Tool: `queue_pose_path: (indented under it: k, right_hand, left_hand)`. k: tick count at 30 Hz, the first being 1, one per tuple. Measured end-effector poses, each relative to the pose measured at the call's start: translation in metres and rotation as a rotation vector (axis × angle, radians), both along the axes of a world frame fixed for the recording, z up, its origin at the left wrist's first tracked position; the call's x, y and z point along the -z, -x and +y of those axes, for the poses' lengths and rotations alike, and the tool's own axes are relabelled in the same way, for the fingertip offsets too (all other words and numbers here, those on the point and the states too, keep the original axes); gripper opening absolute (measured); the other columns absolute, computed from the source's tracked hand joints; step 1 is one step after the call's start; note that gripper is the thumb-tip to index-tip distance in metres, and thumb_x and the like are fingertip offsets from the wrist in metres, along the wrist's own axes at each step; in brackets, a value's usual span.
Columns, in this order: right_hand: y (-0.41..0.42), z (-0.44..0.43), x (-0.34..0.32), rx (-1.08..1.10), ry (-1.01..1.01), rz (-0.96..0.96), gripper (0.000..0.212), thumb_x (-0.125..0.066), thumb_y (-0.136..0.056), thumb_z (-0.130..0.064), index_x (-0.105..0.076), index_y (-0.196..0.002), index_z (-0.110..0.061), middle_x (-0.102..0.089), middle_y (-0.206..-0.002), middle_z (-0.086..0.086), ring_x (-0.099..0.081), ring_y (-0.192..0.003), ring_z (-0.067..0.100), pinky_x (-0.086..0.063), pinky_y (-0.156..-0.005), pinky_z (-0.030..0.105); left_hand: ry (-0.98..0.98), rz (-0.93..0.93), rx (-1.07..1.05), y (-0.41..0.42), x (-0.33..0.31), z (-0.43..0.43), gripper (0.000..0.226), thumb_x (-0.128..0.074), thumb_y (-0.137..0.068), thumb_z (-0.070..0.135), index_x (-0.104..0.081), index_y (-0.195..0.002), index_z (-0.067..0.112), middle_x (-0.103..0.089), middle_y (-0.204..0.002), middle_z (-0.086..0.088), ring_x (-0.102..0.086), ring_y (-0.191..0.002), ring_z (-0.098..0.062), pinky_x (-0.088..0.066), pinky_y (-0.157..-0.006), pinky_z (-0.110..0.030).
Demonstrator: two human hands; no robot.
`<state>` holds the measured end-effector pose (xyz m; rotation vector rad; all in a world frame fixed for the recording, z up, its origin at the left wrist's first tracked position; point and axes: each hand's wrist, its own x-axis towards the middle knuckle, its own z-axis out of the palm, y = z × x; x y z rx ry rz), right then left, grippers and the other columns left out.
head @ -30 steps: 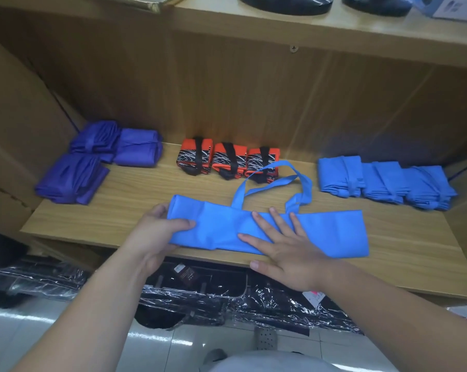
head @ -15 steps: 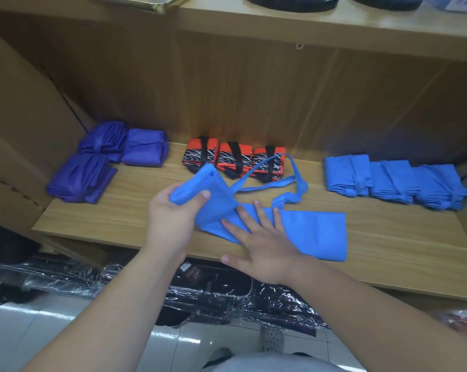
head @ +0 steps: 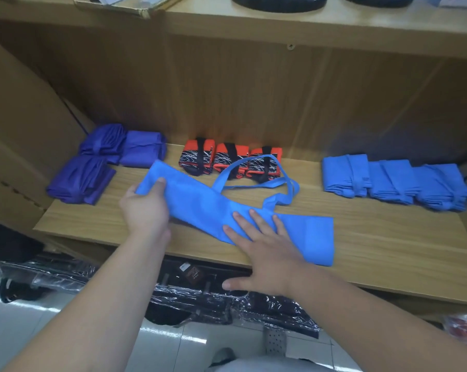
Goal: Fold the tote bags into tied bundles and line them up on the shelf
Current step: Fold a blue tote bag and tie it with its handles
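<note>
1. Fingers of the right hand: straight, spread, flat on the fabric, gripping nothing. The thumb sticks out past the shelf's front edge.
2. Left hand: the thumb lies on top of the fabric and the other fingers are hidden beneath it, so the hand pinches the cloth's left end.
3. Light blue tote bag: folded into a long strip on the wooden shelf, near the front edge. Its left end is lifted and angled toward the back in the left hand; its middle is pinned under the right hand; its right end lies flat on the board.
4. Handles: two loops trail loose from the strip's far edge, flat on the wood.
5. Behind the strip, at the back wall: three orange-and-black bundles in a row, touching, each bound by a black strap. One handle loop overlaps the rightmost.
6. Left of the strip: three purple bundles, clustered.
7. Right of the strip, apart from it: three light blue bundles, side by side and tied.
8. Below the strip, under the board: plastic-wrapped dark goods.
</note>
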<state>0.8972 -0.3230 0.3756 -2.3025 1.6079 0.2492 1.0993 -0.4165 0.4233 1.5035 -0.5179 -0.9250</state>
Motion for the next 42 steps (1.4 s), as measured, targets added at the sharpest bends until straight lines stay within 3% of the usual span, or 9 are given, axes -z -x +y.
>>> queue_pose_path:
  k: [5, 9, 11, 15, 21, 26, 34, 39, 42]
  right_hand:
    - [0.01, -0.016, -0.018, -0.025, -0.048, -0.215, 0.096, -0.05, -0.08, -0.083, -0.017, -0.159, -0.039, 0.001, -0.169, -0.008, 0.009, -0.155, 0.016, 0.003, -0.126, 0.045]
    - [0.05, 0.007, -0.012, 0.057, 0.382, -0.165, 0.065, -0.041, -0.088, -0.07, -0.059, -0.137, -0.031, -0.055, -0.134, 0.001, -0.048, -0.128, 0.027, -0.038, -0.104, 0.044]
    - [0.071, 0.025, -0.001, 0.058, 0.475, -0.115, 0.051, -0.046, -0.091, -0.061, -0.066, -0.128, -0.031, -0.059, -0.121, -0.003, -0.054, -0.114, 0.025, -0.034, -0.095, 0.039]
    - [0.097, 0.047, 0.023, 0.091, 0.32, -0.384, 0.048, -0.046, -0.099, -0.047, -0.057, -0.141, -0.026, -0.05, -0.148, -0.004, -0.041, -0.142, 0.018, -0.025, -0.12, 0.037]
    - [0.112, 0.031, 0.022, 0.289, 0.294, -0.791, 0.021, -0.071, -0.085, -0.02, -0.066, -0.105, -0.022, -0.056, -0.132, -0.005, -0.052, -0.128, 0.008, -0.043, -0.106, 0.035]
    - [0.108, 0.03, 0.032, 0.528, 0.598, -0.599, 0.037, -0.093, -0.06, -0.042, -0.074, -0.084, -0.022, -0.058, -0.093, -0.008, -0.057, -0.088, 0.021, -0.049, -0.08, 0.036]
    - [0.099, 0.045, 0.034, 0.582, 0.517, -0.733, 0.019, -0.077, -0.085, -0.011, -0.076, -0.104, -0.009, -0.059, -0.102, -0.002, -0.063, -0.078, 0.011, -0.059, -0.075, 0.038]
    - [0.108, 0.056, 0.022, 0.588, 0.27, -1.012, 0.053, -0.074, -0.085, 0.002, -0.062, -0.128, -0.026, -0.066, -0.118, -0.002, -0.068, -0.102, 0.009, -0.058, -0.09, 0.03]
    - [0.109, 0.057, 0.02, 0.574, 0.2, -1.058, 0.068, -0.073, -0.087, 0.0, -0.047, -0.137, -0.039, -0.065, -0.121, -0.004, -0.068, -0.107, 0.009, -0.055, -0.095, 0.025]
  left_hand:
    - [0.293, -0.608, 0.238, 0.019, -0.032, 0.012, 0.014, -0.067, -0.091, 0.018, -0.06, -0.079, 0.017, -0.055, -0.065, 0.008, -0.048, -0.057, -0.003, -0.039, -0.06, -0.026]
    - [0.468, -1.063, 0.323, 0.014, -0.056, 0.014, 0.016, -0.059, -0.094, 0.024, -0.063, -0.09, 0.009, -0.053, -0.067, 0.0, -0.055, -0.064, -0.033, -0.036, -0.061, -0.036]
    - [0.511, -1.159, 0.346, 0.014, -0.058, 0.014, 0.026, -0.053, -0.092, 0.031, -0.063, -0.088, 0.008, -0.051, -0.065, 0.0, -0.056, -0.062, -0.035, -0.028, -0.059, -0.034]
    - [0.609, -1.288, 0.411, 0.04, -0.047, 0.027, 0.026, -0.05, -0.087, 0.029, -0.064, -0.083, 0.008, -0.059, -0.062, -0.01, -0.057, -0.055, -0.035, -0.028, -0.053, -0.036]
    - [0.554, -1.126, 0.808, 0.093, 0.014, 0.067, 0.033, -0.05, -0.085, 0.027, -0.07, -0.108, 0.014, -0.075, -0.083, -0.006, -0.071, -0.07, -0.029, -0.058, -0.058, -0.038]
    - [0.417, -1.142, 0.911, 0.108, 0.042, 0.081, 0.04, -0.05, -0.083, 0.032, -0.074, -0.109, 0.013, -0.075, -0.08, -0.005, -0.071, -0.067, -0.027, -0.058, -0.055, -0.034]
    - [0.36, -1.098, 0.987, 0.123, 0.059, 0.092, 0.047, -0.046, -0.092, 0.036, -0.064, -0.126, 0.009, -0.075, -0.107, -0.008, -0.071, -0.09, -0.03, -0.054, -0.074, -0.034]
    - [0.331, -1.026, 1.065, 0.124, 0.072, 0.102, 0.063, -0.039, -0.097, 0.039, -0.045, -0.146, 0.0, -0.056, -0.143, -0.018, -0.049, -0.13, -0.029, -0.021, -0.115, -0.021]
    - [0.317, -1.044, 1.159, 0.13, 0.072, 0.103, 0.075, -0.03, -0.098, 0.049, -0.029, -0.154, 0.0, -0.035, -0.16, -0.014, -0.03, -0.149, -0.027, -0.015, -0.124, -0.034]
